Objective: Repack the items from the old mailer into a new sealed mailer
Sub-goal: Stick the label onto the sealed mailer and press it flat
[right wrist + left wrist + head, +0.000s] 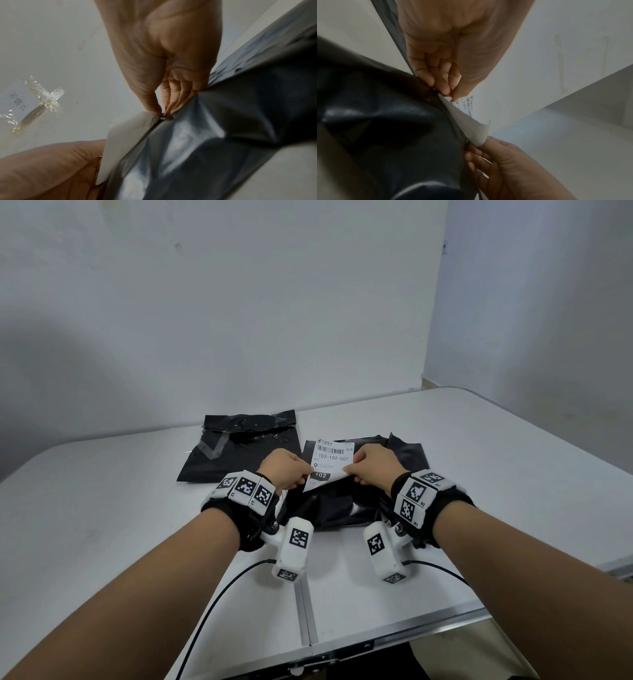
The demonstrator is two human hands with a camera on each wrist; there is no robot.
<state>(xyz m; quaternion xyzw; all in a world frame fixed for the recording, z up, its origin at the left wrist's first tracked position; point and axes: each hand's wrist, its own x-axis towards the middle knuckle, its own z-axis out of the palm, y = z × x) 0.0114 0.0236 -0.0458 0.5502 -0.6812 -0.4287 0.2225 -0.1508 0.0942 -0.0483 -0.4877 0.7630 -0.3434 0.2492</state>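
A white shipping label (pixel 330 463) printed with a barcode and "102-102-C01" stands up over a black mailer (pixel 335 508) lying in front of me. My left hand (pixel 301 478) pinches the label's left edge and my right hand (pixel 354 475) pinches its right edge. In the left wrist view, my left hand (pixel 449 93) grips the label (pixel 471 121) right at the black mailer's (pixel 385 121) edge. In the right wrist view, my right hand (pixel 163 110) pinches the label (pixel 126 135) against the mailer (pixel 223 121). A second black mailer (pixel 239 453), crumpled and taped, lies at the back left.
Everything sits on a white folding table (pixel 479 474) with a centre seam (pixel 305 611) and a front edge close to me. Cables (pixel 212 604) run from the wrist cameras across the table. A white wall stands right behind the table.
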